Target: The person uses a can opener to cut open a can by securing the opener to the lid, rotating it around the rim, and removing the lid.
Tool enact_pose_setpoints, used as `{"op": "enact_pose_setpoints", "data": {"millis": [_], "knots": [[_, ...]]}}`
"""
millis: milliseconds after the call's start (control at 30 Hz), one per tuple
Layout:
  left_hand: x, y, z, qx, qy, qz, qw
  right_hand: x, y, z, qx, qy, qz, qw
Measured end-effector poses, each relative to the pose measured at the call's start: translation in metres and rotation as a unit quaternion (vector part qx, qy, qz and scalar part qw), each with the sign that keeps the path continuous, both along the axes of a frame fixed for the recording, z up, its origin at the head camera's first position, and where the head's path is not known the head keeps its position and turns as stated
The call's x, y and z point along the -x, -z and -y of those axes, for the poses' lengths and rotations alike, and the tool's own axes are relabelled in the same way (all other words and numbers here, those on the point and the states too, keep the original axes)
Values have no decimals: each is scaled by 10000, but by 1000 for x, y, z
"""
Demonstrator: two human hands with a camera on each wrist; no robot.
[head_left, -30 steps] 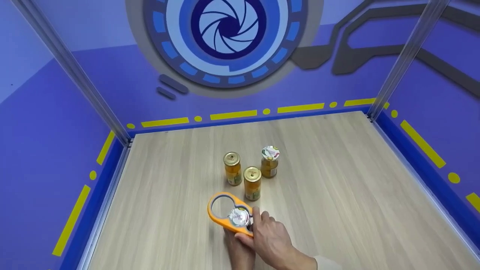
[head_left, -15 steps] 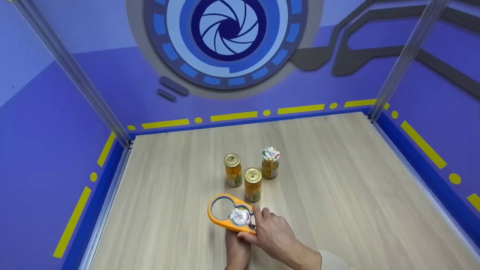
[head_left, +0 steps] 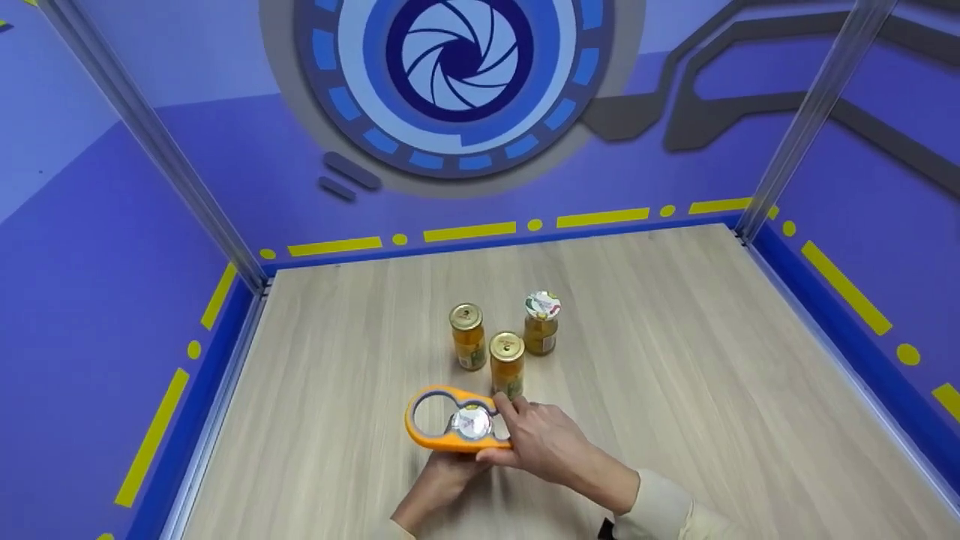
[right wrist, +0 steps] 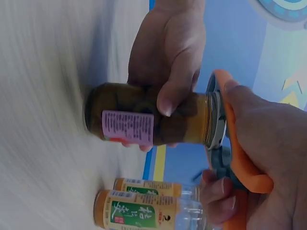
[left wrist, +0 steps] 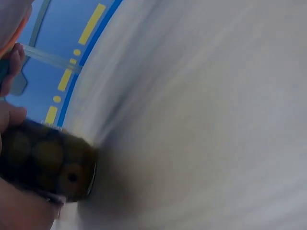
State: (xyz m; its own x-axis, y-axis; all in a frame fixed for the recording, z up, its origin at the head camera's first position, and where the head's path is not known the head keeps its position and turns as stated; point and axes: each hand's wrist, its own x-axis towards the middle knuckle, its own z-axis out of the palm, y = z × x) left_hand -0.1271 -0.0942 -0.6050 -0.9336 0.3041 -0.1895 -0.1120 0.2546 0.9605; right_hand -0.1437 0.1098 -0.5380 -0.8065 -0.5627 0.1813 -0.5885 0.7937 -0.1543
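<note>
jar lid (head_left: 472, 422) inside opener (head_left: 448, 442) | three other jars (head_left: 508, 367) behind it on table (head_left: 675, 360) (the middle one nearest)

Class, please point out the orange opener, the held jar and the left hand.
Orange opener (head_left: 452, 444), head view: lower orange rim.
Held jar (right wrist: 136, 125), right wrist view: purple label.
Left hand (right wrist: 168, 56), right wrist view: middle of the hand.

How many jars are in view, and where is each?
4: a gold-lidded jar at back left on the table, another gold-lidded jar in front, a white-lidded jar at back right, and a held jar in the left hand.
</note>
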Motion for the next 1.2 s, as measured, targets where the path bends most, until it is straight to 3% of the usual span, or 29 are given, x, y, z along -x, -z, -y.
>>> {"op": "enact_pose_setpoints", "data": {"millis": [133, 333, 533, 800, 933, 1200], "knots": [[10, 1, 13, -127, 384, 182, 9990, 8, 2, -1, -16, -284, -43, 9996], [24, 2, 31, 45, 1016, 224, 9946, 12, 8, -4, 128, -685, -272, 9972], [26, -4, 35, 69, 982, 577, 9935, 14, 9, -7, 199, -835, -249, 9960], [28, -6, 34, -284, 1346, 387, 9897, 12, -1, -17, 404, -785, -185, 9959], [27, -4, 41, -292, 1236, 219, 9917, 11, -5, -24, 457, -692, -176, 9964], [31, -5, 64, -443, 1062, 347, 9927, 5, -10, -38, 400, -509, 117, 9978]]}}
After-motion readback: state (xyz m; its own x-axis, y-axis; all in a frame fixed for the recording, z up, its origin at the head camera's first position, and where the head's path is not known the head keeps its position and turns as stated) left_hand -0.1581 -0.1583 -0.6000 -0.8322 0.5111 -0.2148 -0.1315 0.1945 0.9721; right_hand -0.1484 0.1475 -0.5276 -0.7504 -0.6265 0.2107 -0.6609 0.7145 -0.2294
